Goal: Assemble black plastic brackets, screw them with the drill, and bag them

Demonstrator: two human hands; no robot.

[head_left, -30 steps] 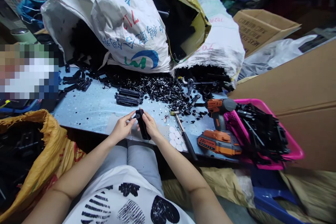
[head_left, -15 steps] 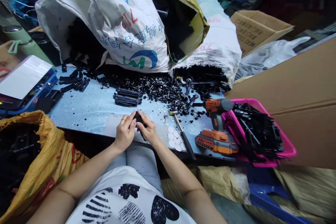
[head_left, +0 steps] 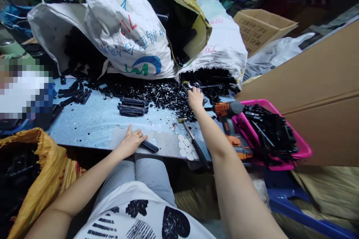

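Note:
My left hand (head_left: 131, 142) rests at the front edge of the table, its fingers closed over one end of a long black plastic part (head_left: 150, 146). The other end of that part sticks out to the right, lying on a grey pad (head_left: 165, 143). Farther off, my right hand (head_left: 195, 99) reaches into the right side of a heap of small black parts and metal pins (head_left: 165, 95). Its fingers bend down among the pieces, hiding the tips and whatever they pinch. Between the hands and the sacks lies a stack of black plastic parts (head_left: 132, 107).
A hammer (head_left: 193, 140) lies beside white round stickers (head_left: 186, 147). To the right are an orange cordless drill (head_left: 228, 114), partly behind my forearm, and a pink basket (head_left: 304, 151) of black parts. Large white sacks (head_left: 126, 33) line the back; a yellow sack (head_left: 50, 168) stands left.
Both hands were together on a black part at the table edge. My right hand has let go and moved forward and right to the heap; my left hand keeps the part, now lower on the table.

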